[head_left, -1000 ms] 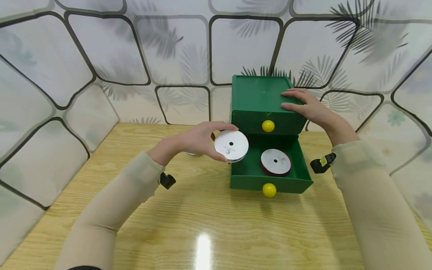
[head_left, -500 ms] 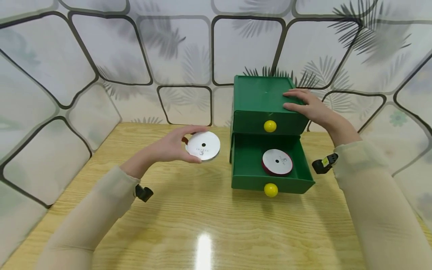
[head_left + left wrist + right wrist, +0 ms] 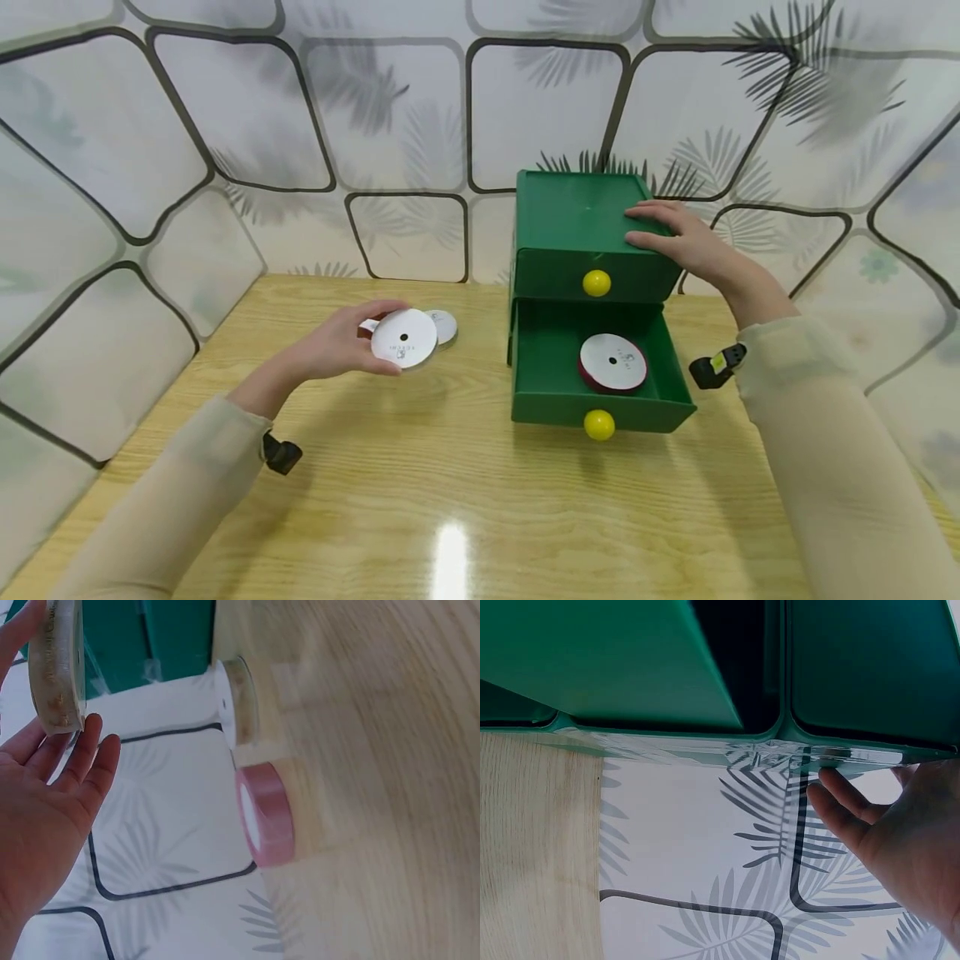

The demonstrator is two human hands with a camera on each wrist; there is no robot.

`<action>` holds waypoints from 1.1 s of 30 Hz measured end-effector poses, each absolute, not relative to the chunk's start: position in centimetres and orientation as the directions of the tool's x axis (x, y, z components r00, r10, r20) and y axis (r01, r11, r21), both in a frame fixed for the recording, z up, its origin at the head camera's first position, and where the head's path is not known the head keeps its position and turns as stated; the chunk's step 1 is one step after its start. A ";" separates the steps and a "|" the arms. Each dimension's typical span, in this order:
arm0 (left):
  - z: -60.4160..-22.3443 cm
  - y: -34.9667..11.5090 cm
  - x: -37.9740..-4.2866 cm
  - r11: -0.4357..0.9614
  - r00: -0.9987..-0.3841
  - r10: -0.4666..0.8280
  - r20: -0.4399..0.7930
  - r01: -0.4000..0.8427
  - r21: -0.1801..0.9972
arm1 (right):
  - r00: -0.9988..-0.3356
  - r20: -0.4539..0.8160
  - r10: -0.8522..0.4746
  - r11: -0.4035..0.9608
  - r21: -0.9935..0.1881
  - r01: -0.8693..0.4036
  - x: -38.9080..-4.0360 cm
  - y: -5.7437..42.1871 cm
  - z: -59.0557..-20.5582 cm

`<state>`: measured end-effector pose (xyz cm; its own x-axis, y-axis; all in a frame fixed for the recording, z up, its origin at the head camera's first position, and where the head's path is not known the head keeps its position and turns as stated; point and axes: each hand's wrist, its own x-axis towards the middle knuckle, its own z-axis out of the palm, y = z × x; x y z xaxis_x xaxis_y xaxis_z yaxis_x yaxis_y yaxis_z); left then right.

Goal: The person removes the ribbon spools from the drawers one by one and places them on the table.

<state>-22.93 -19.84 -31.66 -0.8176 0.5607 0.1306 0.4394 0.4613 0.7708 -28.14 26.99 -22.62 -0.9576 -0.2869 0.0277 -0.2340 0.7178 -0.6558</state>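
Patterned wall (image 3: 540, 108) across the back, dark outlines plus grey leaf prints. Wooden table (image 3: 480, 467) in front of it, glare spot at the near edge. Green cabinet (image 3: 577, 212) stands on the table right of centre, upper drawer pushed in, lower drawer (image 3: 555, 408) pulled out. Right hand (image 3: 686, 242) rests on the cabinet's top right edge, fingers spread and relaxed, not gripped round anything; right wrist view has some fingertips at the side wall. Left hand (image 3: 337, 342) is left of the cabinet, well apart from it, thumb and fingers parted to span a spool and pinching it by its rim. Held spool (image 3: 392, 333): white printed face toward the head camera, tilted, beige band in left wrist view, raised off the table. Red-edged spool (image 3: 600, 357) lies printed face up inside the lower drawer, near its front. Pink roll (image 3: 271, 810) and beige spool (image 3: 240, 701) sit on the table near each other, beige one closer to the cabinet. Yellow knobs (image 3: 596, 283), one per drawer front.
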 end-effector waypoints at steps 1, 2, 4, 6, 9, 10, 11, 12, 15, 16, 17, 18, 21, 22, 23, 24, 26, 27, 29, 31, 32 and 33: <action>-31.8 -20.1 -22.9 0.467 -0.818 0.560 0.130 0.442 0.766 | -0.957 0.030 -0.288 0.717 -0.655 -0.237 -28.1 26.9 -22.6; -32.0 -20.4 -23.0 0.473 -0.817 0.561 0.132 0.448 0.759 | -0.957 0.034 -0.289 0.718 -0.653 -0.240 -28.1 26.9 -22.6; -32.2 -20.8 -23.0 0.485 -0.815 0.563 0.137 0.460 0.744 | -0.956 0.040 -0.290 0.718 -0.652 -0.245 -28.0 26.8 -22.6; -32.5 -21.3 -23.1 0.502 -0.818 0.560 0.131 0.460 0.732 | -0.957 0.045 -0.287 0.717 -0.653 -0.246 -27.9 26.8 -22.6; -32.9 -22.0 -23.1 0.516 -0.822 0.558 0.117 0.453 0.727 | -0.958 0.045 -0.285 0.714 -0.656 -0.243 -27.9 26.8 -22.5; -33.1 -22.2 -23.2 0.515 -0.822 0.559 0.112 0.450 0.729 | -0.958 0.043 -0.285 0.713 -0.658 -0.242 -27.8 26.8 -22.5; -33.2 -22.4 -23.2 0.517 -0.822 0.559 0.105 0.445 0.731 | -0.957 0.042 -0.286 0.712 -0.660 -0.241 -27.8 26.8 -22.5; -33.3 -22.6 -23.2 0.519 -0.823 0.558 0.101 0.442 0.732 | -0.957 0.040 -0.287 0.711 -0.660 -0.241 -27.8 26.8 -22.6; -33.9 -23.3 -23.3 0.530 -0.830 0.552 0.081 0.425 0.733 | -0.956 0.040 -0.292 0.709 -0.662 -0.244 -27.8 26.8 -22.6; -34.0 -23.5 -23.3 0.538 -0.834 0.547 0.070 0.414 0.734 | -0.955 0.039 -0.293 0.708 -0.663 -0.244 -27.8 26.8 -22.6; -34.2 -23.7 -23.3 0.550 -0.840 0.540 0.057 0.404 0.731 | -0.955 0.040 -0.292 0.708 -0.663 -0.245 -27.8 26.9 -22.6; -34.4 -23.9 -23.4 0.559 -0.843 0.536 0.049 0.398 0.728 | -0.956 0.041 -0.291 0.709 -0.662 -0.244 -27.8 26.9 -22.7; -34.8 -24.6 -23.5 0.580 -0.847 0.531 0.018 0.379 0.721 | -0.958 0.040 -0.286 0.709 -0.663 -0.239 -27.8 26.9 -22.7; -35.0 -24.7 -23.6 0.587 -0.851 0.525 0.006 0.367 0.722 | -0.958 0.038 -0.285 0.709 -0.664 -0.238 -27.8 27.0 -22.7; -35.1 -24.9 -23.7 0.594 -0.854 0.521 -0.004 0.359 0.720 | -0.958 0.038 -0.284 0.709 -0.664 -0.236 -27.8 27.0 -22.7; -35.2 -25.1 -23.7 0.599 -0.856 0.518 -0.012 0.353 0.719 | -0.958 0.037 -0.285 0.709 -0.665 -0.236 -27.8 27.0 -22.6; -35.3 -25.4 -23.8 0.604 -0.857 0.514 -0.027 0.339 0.722 | -0.958 0.033 -0.284 0.709 -0.665 -0.233 -27.9 27.0 -22.6; -35.3 -25.5 -23.8 0.606 -0.858 0.513 -0.035 0.333 0.722 | -0.959 0.030 -0.283 0.710 -0.665 -0.230 -27.9 27.0 -22.7; -35.4 -25.8 -23.9 0.611 -0.856 0.514 -0.049 0.325 0.722 | -0.959 0.027 -0.281 0.712 -0.664 -0.228 -28.0 27.0 -22.6; -35.5 -26.1 -23.9 0.620 -0.854 0.517 -0.065 0.321 0.716 | -0.960 0.024 -0.279 0.713 -0.665 -0.223 -28.0 27.0 -22.6; -35.6 -26.2 -24.0 0.628 -0.852 0.518 -0.071 0.323 0.708 | -0.960 0.022 -0.278 0.712 -0.666 -0.222 -28.0 27.0 -22.6; -35.7 -26.4 -24.0 0.638 -0.851 0.518 -0.082 0.321 0.700 | -0.960 0.023 -0.279 0.712 -0.665 -0.223 -28.1 27.0 -22.6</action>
<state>-24.01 -26.36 -35.73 -0.8513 0.5183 -0.0817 0.3210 0.6376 0.7003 -28.05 26.96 -22.62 -0.9600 -0.2790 0.0225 -0.2227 0.7124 -0.6655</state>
